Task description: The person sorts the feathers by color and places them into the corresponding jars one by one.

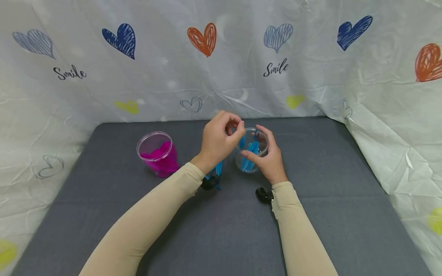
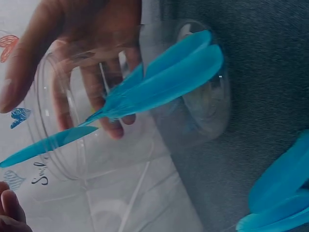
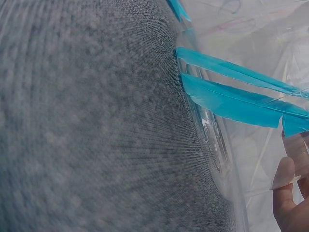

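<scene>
A clear plastic jar stands upright with several blue feathers inside. My right hand grips it, thumb on the near side and fingers round the far side. Just above the mouth, my left hand pinches the end of another blue feather, whose lower part hangs inside the jar. In the left wrist view, the bunched feathers show through the wall and spread towards the base. Through the jar base in the right wrist view, feather ends rest at the bottom.
More blue feathers lie on the dark grey cloth beneath my left wrist, partly hidden by it. To the left stands another clear jar holding magenta feathers. A white curtain with printed hearts hangs behind the table.
</scene>
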Motion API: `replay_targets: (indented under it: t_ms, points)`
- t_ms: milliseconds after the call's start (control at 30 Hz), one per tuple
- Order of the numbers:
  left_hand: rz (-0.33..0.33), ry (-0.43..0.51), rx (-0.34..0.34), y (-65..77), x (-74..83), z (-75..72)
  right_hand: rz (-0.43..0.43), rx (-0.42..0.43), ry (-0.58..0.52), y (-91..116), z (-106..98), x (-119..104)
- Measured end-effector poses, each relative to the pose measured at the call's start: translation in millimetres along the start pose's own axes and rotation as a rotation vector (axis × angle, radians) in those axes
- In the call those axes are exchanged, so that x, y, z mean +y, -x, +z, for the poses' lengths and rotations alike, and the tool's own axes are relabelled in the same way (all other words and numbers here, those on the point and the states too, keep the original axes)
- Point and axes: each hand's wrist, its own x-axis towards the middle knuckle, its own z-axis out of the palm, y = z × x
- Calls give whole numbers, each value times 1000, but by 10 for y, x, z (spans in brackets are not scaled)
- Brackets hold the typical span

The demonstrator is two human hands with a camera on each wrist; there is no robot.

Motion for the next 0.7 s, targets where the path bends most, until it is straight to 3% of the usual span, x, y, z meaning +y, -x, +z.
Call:
replay_targets:
  t_ms: [300,567,700]
  points:
    - [36,-39,-63,69,-78,30,-12,-4,-26,-3,2,4]
    - [48,-48,-199,131,-131,18,-17,-10,-12,0,-8,10]
    - [59,-38,-228,153,-144,21,-20,-5,-9,-1,-14,17]
